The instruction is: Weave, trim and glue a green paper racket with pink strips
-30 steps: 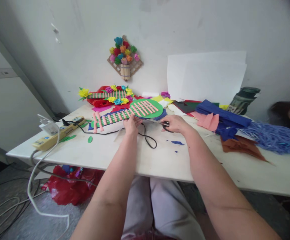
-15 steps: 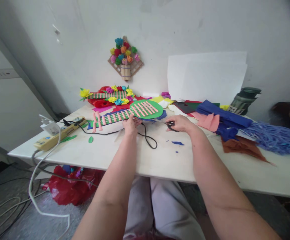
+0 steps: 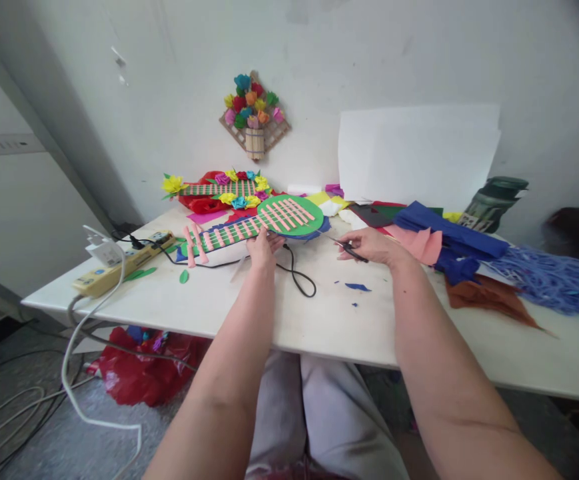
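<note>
My left hand (image 3: pixel 264 245) grips the lower edge of a green paper guitar shape (image 3: pixel 299 227) with pink strips woven across it and dark blue paper (image 3: pixel 323 231) behind its rim. To the right, my right hand (image 3: pixel 369 245) is closed around black-handled scissors (image 3: pixel 353 252). Their tips point left and stand just apart from the blue paper edge. On the table below lie small blue scraps (image 3: pixel 358 287). A black cable (image 3: pixel 296 280) loops out beneath the left hand.
A finished flower-trimmed guitar craft (image 3: pixel 219 190) rests at the back. A power strip (image 3: pixel 119 265) lies on the left. At right are blue folded paper (image 3: pixel 452 230), pink paper (image 3: pixel 419 245), brown paper (image 3: pixel 489 298), blue shredded strands (image 3: pixel 554 277) and a dark green bottle (image 3: pixel 494 203).
My right hand has drawn the scissors back to the right, away from the blue paper edge. My left hand keeps its hold on the paper guitar. The whole view has shifted slightly.
</note>
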Available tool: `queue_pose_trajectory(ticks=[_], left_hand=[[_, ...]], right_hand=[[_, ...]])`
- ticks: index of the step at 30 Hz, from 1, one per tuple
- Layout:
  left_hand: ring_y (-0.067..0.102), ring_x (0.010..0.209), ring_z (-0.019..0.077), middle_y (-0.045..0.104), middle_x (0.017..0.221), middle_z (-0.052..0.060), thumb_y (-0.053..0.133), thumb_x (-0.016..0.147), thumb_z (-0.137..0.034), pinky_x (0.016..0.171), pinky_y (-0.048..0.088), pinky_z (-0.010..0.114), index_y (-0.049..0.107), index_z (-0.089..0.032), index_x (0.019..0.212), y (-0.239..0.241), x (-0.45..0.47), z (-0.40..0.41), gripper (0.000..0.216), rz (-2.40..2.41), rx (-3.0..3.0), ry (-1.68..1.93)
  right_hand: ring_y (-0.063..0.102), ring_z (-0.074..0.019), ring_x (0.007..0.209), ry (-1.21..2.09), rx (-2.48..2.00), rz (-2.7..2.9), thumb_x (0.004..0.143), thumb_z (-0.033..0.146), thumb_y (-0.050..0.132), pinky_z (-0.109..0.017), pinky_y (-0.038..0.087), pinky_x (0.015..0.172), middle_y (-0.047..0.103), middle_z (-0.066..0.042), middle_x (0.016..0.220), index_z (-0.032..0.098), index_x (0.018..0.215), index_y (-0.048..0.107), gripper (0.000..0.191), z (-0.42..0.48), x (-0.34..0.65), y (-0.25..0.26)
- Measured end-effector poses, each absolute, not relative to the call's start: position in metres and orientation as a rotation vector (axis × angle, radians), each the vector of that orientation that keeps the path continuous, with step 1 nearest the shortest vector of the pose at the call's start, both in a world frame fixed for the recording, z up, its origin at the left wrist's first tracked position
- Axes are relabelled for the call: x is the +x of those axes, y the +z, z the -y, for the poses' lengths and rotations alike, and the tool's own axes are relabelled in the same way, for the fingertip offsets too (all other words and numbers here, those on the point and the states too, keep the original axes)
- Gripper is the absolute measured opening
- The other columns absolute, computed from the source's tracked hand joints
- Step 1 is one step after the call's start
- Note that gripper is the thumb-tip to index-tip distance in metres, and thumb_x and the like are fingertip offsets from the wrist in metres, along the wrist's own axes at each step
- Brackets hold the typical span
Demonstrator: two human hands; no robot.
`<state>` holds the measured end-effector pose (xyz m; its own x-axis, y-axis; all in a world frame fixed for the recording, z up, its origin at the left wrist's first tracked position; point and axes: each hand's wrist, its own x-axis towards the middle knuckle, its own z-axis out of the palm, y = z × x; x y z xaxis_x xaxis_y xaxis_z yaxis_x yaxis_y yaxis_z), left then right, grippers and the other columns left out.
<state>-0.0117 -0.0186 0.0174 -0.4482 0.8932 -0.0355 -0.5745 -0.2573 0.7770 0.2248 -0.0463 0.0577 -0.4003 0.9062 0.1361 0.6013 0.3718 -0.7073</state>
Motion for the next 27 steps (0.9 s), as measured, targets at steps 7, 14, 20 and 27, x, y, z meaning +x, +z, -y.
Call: queue_pose_trajectory(ticks=[7,14,20,27], left_hand=[[0.064,0.058,0.0175,0.061,0.064,0.006,0.055,0.077,-0.030,0.056,0.051,0.029,0.051,-0.012,0.095,0.016,-0.007,0.018,0.026,-0.933,0.549,1.832],[0.062,0.054,0.0164,0.058,0.059,0.005,0.054,0.078,-0.028,0.058,0.052,0.031,0.051,-0.010,0.090,0.016,-0.005,0.020,0.021,-0.936,0.539,1.842],[0.061,0.052,0.0156,0.056,0.058,0.003,0.055,0.078,-0.028,0.058,0.052,0.031,0.053,-0.010,0.091,0.018,-0.004,0.019,0.023,-0.976,0.508,1.846],[0.060,0.051,0.0142,0.056,0.057,0.002,0.051,0.080,-0.025,0.058,0.052,0.030,0.052,-0.011,0.093,0.018,-0.003,0.019,0.019,-0.987,0.522,1.843]], right_hand=[[0.055,-0.0109,0.053,0.634,-1.168,2.228,0.057,0.025,0.070,-0.022,0.045,0.050,0.063,-0.001,0.065,0.015,0.083,0.068,0.028,0.040,0.188,0.040],[0.059,-0.0143,0.068,0.279,-1.117,2.350,0.059,0.020,0.069,-0.023,0.046,0.065,0.067,-0.003,0.078,0.016,0.082,0.069,0.024,0.036,0.181,0.036],[0.060,-0.0151,0.069,0.185,-1.156,2.397,0.059,0.022,0.069,-0.023,0.044,0.065,0.068,-0.003,0.078,0.017,0.084,0.070,0.026,0.034,0.180,0.035],[0.060,-0.0162,0.071,0.144,-1.190,2.392,0.059,0.023,0.069,-0.023,0.044,0.065,0.069,-0.004,0.080,0.019,0.085,0.070,0.026,0.033,0.176,0.033]])
